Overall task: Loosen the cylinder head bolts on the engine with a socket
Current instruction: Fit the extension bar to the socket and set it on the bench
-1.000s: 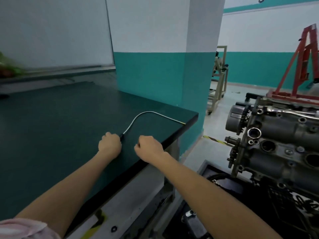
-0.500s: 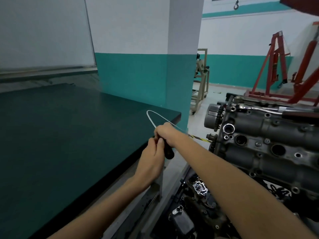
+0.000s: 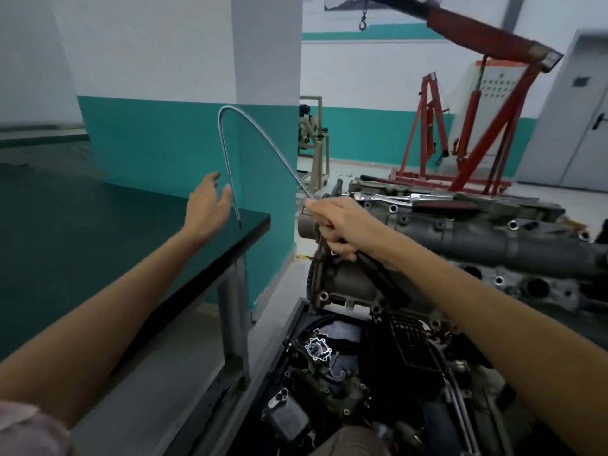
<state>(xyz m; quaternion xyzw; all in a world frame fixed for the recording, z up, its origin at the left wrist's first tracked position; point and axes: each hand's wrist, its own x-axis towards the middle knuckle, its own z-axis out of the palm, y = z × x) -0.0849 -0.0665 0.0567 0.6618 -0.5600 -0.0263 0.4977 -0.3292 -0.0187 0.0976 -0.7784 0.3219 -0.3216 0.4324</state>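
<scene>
Workshop walls painted white over teal; a dark green-topped workbench [image 3: 98, 225] stands left, a red engine hoist [image 3: 467, 126] at the back right. Below, a black tray of dark greasy engine parts [image 3: 345, 373] sits beside the bench leg. Grey cast-metal engine [image 3: 493, 245] lies right of centre, bolt holes along its top, a chrome ratchet wrench [image 3: 394, 197] resting on it. Right hand [image 3: 339, 222] grips the black handle of a flexible coiled-steel shaft tool [image 3: 230, 126], arched upward, tip hanging over the bench corner. Left hand [image 3: 207, 205] is spread, fingers relaxed, just beside the tip. No legible writing.
</scene>
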